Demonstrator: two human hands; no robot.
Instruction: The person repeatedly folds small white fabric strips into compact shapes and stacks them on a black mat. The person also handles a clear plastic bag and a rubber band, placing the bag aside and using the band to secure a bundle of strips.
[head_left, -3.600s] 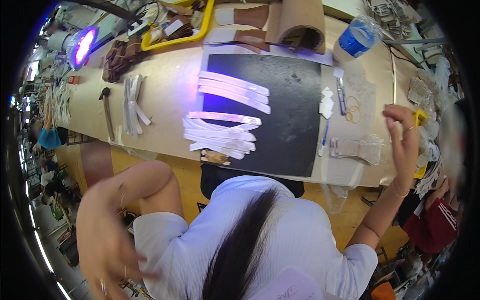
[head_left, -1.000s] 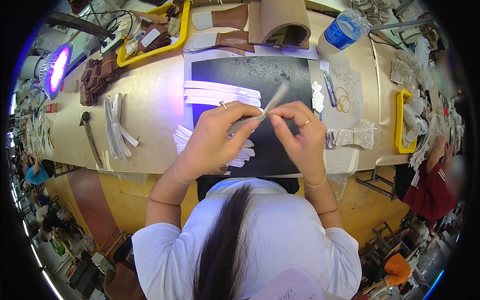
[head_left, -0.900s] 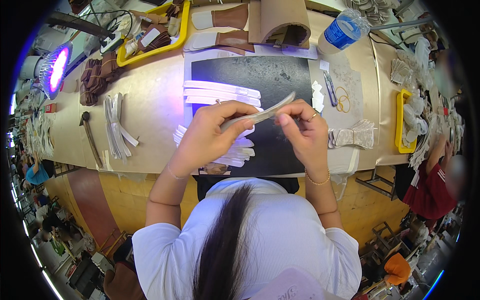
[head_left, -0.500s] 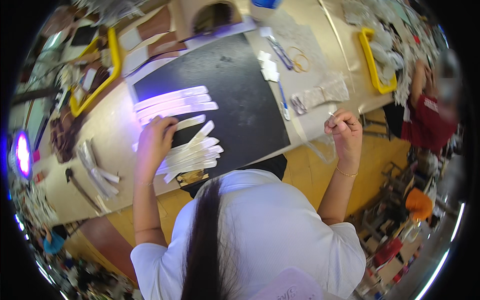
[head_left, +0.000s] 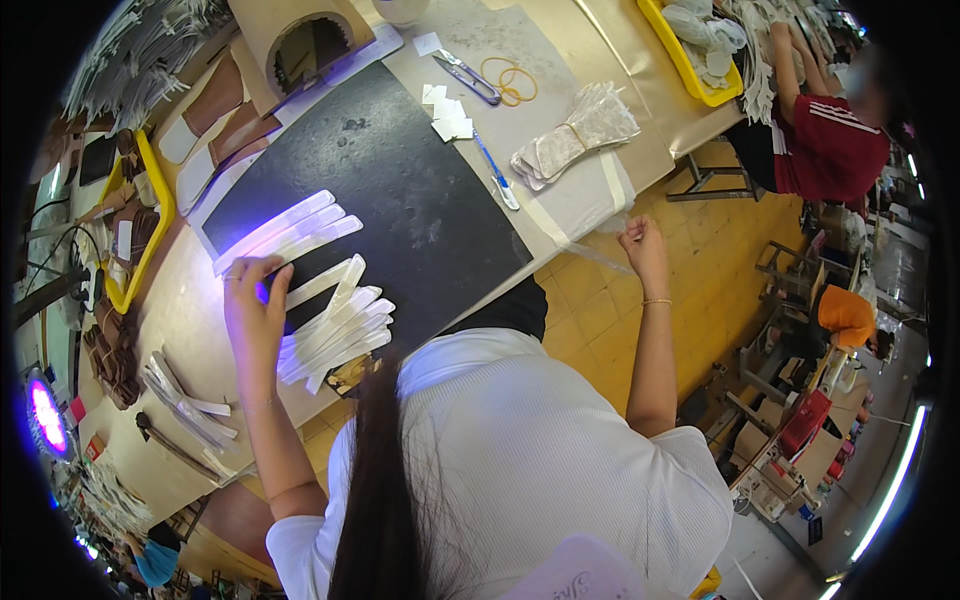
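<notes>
My left hand (head_left: 258,305) lies over the left ends of a small row of white strips (head_left: 295,232) on a black board (head_left: 400,190). Its fingers curve onto them, with the thumb apart. Just below, a fanned pile of white strips (head_left: 345,330) spreads across the board's near left corner, one strip reaching under the thumb. My right hand (head_left: 645,248) is raised off the table's right edge with its fingers closed. What they hold, if anything, is too small to make out. A clear plastic strip (head_left: 595,257) hangs close to it.
Right of the board lie white square pieces (head_left: 452,122), a blue pen (head_left: 490,165), snips (head_left: 470,82), rubber bands (head_left: 512,88) and a banded bundle of pale pieces (head_left: 575,140). Yellow trays (head_left: 150,225) flank the table. A lit lamp (head_left: 46,415) stands left. A co-worker in red (head_left: 835,140) sits right.
The whole view has turned and shifted. My right hand has turned and its small white piece no longer shows. My left hand stays at the strips.
</notes>
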